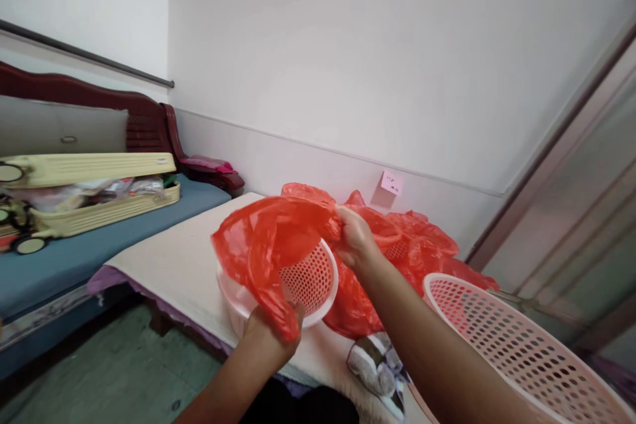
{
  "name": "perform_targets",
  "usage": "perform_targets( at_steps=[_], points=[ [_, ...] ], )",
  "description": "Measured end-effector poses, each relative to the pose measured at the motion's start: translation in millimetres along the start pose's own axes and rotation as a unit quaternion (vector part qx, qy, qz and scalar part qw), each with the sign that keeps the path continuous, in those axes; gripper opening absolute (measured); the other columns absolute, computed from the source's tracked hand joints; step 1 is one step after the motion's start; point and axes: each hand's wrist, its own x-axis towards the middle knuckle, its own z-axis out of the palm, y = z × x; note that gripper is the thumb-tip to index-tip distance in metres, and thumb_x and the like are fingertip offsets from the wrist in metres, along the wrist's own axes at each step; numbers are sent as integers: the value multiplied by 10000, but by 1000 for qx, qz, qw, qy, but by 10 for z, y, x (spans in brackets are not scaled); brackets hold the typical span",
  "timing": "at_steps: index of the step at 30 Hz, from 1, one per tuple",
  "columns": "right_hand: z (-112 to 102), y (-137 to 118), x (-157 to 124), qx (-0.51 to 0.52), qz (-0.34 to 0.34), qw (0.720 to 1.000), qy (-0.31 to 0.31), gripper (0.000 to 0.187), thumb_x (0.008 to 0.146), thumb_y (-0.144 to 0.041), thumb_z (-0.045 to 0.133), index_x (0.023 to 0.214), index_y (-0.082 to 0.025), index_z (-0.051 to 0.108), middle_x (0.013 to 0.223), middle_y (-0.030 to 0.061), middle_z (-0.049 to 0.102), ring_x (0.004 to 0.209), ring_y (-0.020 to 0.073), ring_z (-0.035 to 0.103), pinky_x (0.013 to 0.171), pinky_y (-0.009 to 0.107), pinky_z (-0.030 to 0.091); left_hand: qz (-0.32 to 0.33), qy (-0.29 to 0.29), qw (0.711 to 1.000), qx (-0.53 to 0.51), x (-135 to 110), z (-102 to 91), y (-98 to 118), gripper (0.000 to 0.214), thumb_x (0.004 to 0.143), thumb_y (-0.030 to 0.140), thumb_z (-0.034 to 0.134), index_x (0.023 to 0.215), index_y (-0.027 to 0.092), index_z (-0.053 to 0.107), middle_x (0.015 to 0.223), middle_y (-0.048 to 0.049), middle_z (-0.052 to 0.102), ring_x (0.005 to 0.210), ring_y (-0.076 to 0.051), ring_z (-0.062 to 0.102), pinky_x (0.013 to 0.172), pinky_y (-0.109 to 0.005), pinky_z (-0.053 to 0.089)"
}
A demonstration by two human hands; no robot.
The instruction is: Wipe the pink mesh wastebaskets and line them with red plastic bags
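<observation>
Between my hands a red plastic bag (268, 238) is spread wide, its mouth stretched apart. My left hand (275, 334) is closed on the bag's near edge, with a gathered fold hanging over the fingers. Higher and to the right, my right hand (355, 238) grips the far side of the rim. Behind and below the bag stands a pink perforated basket (325, 291), partly covered by the red plastic. Whether the basket touches my left hand I cannot tell.
More red plastic bags (422, 238) lie heaped near the wall. A larger pink basket (527, 344) stands at the right, with striped fabric (375, 364) left of it. An ajar yellow suitcase (104, 209) rests on the blue bed (203, 193) at left. A pink note (392, 183) sticks to the wall.
</observation>
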Motion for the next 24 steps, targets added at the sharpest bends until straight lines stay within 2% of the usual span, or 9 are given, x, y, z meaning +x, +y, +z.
perform_targets(
  at_steps=[3,6,10,14,16,18,20,22,24],
  points=[
    [-132,376,125,-54,75,996,-4,37,686,-225,435,664,-208,459,564,-28,494,492,94,483,531,233,458,-15,-10,999,33,-52,3,32,244,842,139,492,1029,147,649,957,-135,704,935,-304,668,760,-445,533],
    [-237,667,151,-129,121,984,-8,23,672,-205,496,690,-197,509,483,-58,465,407,87,436,449,218,401,-8,-20,998,52,-45,-10,72,251,800,148,510,1002,139,660,924,-157,715,864,-341,686,707,-462,536],
    [-360,839,167,-249,113,962,-5,170,637,-94,534,768,-176,605,439,-63,487,371,105,452,445,235,393,0,-30,998,61,5,-2,96,240,798,146,503,982,141,656,915,-162,716,842,-333,694,703,-459,537],
    [-492,830,203,-346,-1,937,56,182,716,-100,554,865,-172,631,669,10,617,610,163,585,663,319,474,-4,-38,997,62,22,9,81,240,792,156,520,993,143,651,932,-163,714,860,-328,690,713,-446,534],
    [-518,773,153,-375,-68,921,85,176,793,-176,546,946,-159,632,844,70,651,808,211,610,815,383,463,-5,-44,997,61,16,5,73,237,799,157,515,994,143,649,942,-155,714,872,-321,689,726,-438,533],
    [-479,686,23,-387,-132,908,97,250,849,-261,535,1061,-153,612,1002,109,640,961,241,587,918,421,427,-2,-51,997,60,10,-2,76,236,805,155,506,994,147,648,948,-145,714,883,-318,687,732,-435,535],
    [-374,592,-163,-397,-230,886,61,328,871,-320,552,1165,-174,575,1121,114,613,1058,240,553,972,416,407,-3,-55,997,61,8,-7,89,245,815,147,486,998,151,649,945,-143,713,883,-322,688,722,-439,538],
    [-234,528,-340,-430,-353,830,-42,349,889,-340,565,1206,-194,555,1149,112,615,1081,241,545,970,417,418,-9,-57,996,63,6,-2,110,255,825,140,471,1002,151,654,932,-149,711,868,-321,691,711,-437,541],
    [-107,524,-436,-483,-371,781,-136,313,904,-318,562,1191,-196,571,1100,104,634,1026,235,571,916,400,452,-15,-59,996,65,-2,18,131,266,837,137,460,1017,147,655,932,-155,709,860,-315,694,713,-433,544]
  ],
)
